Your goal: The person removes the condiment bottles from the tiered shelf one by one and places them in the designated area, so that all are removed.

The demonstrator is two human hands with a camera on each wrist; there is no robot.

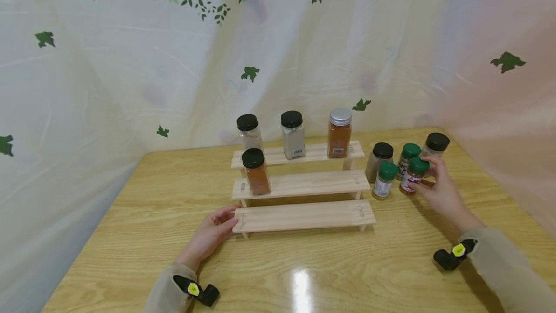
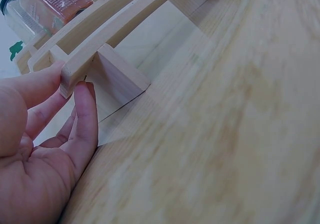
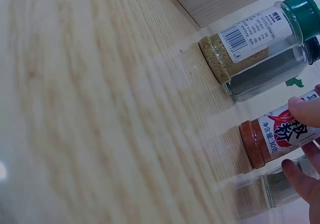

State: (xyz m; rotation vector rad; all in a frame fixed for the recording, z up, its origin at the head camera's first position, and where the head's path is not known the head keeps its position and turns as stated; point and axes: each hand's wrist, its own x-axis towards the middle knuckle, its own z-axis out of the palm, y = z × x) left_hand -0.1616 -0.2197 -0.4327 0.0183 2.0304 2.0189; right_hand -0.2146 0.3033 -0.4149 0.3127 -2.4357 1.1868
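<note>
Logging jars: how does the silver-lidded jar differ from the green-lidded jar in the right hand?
The silver-lidded jar stands on the top shelf; the right hand holds the green-lidded jar. The silver-lidded jar is taller, squarish; the green-lidded jar shorter, round. Both hold reddish contents.

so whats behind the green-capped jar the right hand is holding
In the head view, another green-capped jar and, farther right, a black-capped jar show behind it. The held jar and right hand cover parts of them, which can't be seen.

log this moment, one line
left hand: pinches front shelf | right hand: holds green-capped chili powder jar | top shelf: three jars | middle shelf: one jar
</note>
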